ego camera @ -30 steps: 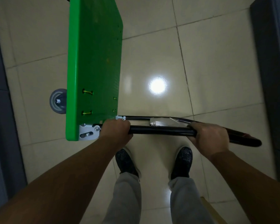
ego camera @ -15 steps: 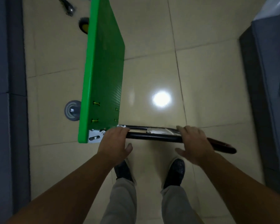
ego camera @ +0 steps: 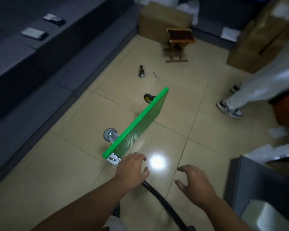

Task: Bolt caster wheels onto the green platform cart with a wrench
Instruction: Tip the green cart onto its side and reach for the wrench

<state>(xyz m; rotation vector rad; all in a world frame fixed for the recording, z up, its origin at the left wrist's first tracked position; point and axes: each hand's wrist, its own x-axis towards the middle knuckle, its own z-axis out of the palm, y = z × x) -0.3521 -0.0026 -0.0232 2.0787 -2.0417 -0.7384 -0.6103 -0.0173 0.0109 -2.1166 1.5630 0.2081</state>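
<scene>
Cart: the green platform cart (ego camera: 141, 125) stands on its long edge on the tiled floor (ego camera: 60, 164), running away from me up and to the right.
Wheels: a grey caster wheel (ego camera: 108, 134) sticks out of its left face near my end; a black and yellow wheel (ego camera: 148, 98) shows by the far end, also on the left.
Bracket: a silver hinge bracket (ego camera: 114, 158) sits at the near bottom corner.
Handle: the black handle bar (ego camera: 158, 195) runs from under my left hand down toward the lower edge of the view.
Left hand: my left hand (ego camera: 132, 169) is just beside the bracket, over the bar, fingers (ego camera: 138, 158) spread and loose, gripping nothing.
Right hand: my right hand (ego camera: 196, 182) hangs apart from the bar, fingers (ego camera: 183, 168) curled wide, empty.
Floor beyond: a dark tool (ego camera: 141, 72), too blurred to name, lies past the cart; a small wooden stool (ego camera: 178, 45) stands farther off.
Bystander: another person's leg and shoe (ego camera: 228, 109) are at the right.
</scene>
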